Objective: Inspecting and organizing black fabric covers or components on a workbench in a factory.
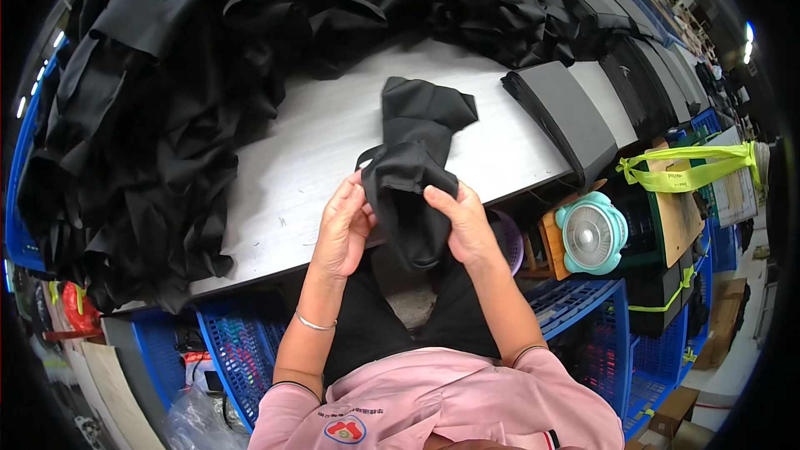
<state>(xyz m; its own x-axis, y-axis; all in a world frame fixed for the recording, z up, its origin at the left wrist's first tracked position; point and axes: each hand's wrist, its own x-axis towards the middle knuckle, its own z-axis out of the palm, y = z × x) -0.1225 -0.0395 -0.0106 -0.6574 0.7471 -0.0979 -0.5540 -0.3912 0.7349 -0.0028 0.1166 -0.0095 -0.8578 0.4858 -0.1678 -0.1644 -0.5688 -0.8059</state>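
Between my hands, at the table's front edge, is a piece of black fabric [408,158] with an open, tube-like end facing me. Its far part lies on the white table [333,125]; the near end hangs over the edge. My left hand [346,221] pinches the cloth's left rim, fingers curled. On the right rim my right hand [467,221] grips with the thumb on top and the fingers behind, partly hidden. A large heap of similar crumpled black fabric pieces [158,133] covers the table's left side and curves along the back.
Flat stacks of black fabric [567,112] lie on the table's right. A teal fan [593,233] stands right of my right hand, below a yellow-green strap [692,168]. Blue plastic crates [242,342] flank me on both sides. A purple basket [507,242] sits beneath the table edge.
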